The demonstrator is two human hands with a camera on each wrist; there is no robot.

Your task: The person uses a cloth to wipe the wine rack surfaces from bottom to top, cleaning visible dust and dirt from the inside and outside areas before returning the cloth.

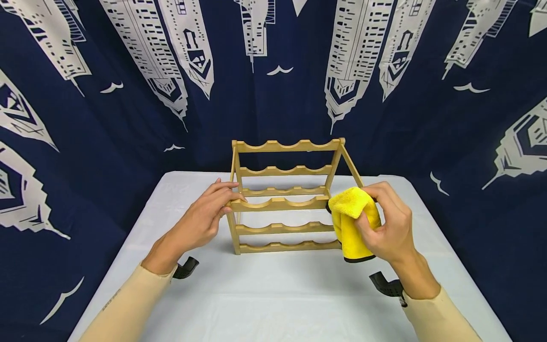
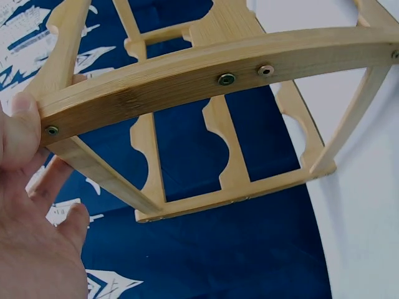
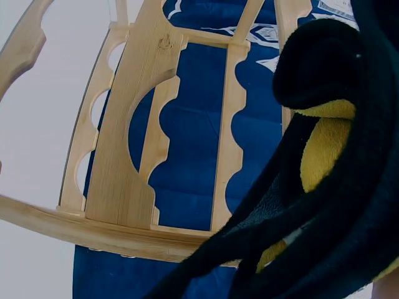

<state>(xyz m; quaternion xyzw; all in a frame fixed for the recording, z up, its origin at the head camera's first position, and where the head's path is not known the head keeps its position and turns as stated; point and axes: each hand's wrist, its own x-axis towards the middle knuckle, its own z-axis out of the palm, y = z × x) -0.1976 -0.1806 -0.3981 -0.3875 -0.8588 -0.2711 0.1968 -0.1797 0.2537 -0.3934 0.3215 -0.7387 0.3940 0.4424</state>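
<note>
Cloth (image 1: pixel 352 232), yellow, hung at nine o'clock from the right hand (image 1: pixel 392 228), pinched between thumb and fingers; I saw the wooden rack (image 1: pixel 279 204) at three o'clock from the left hand (image 1: pixel 202 216), which gripped its corner

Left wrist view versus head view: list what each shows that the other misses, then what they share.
Only the left wrist view shows metal fasteners on the wooden rack.
Only the head view shows the right hand, the yellow cloth it holds and the sleeves.
Both show the rack, the left hand gripping it, the white tabletop and the navy backdrop.
</note>
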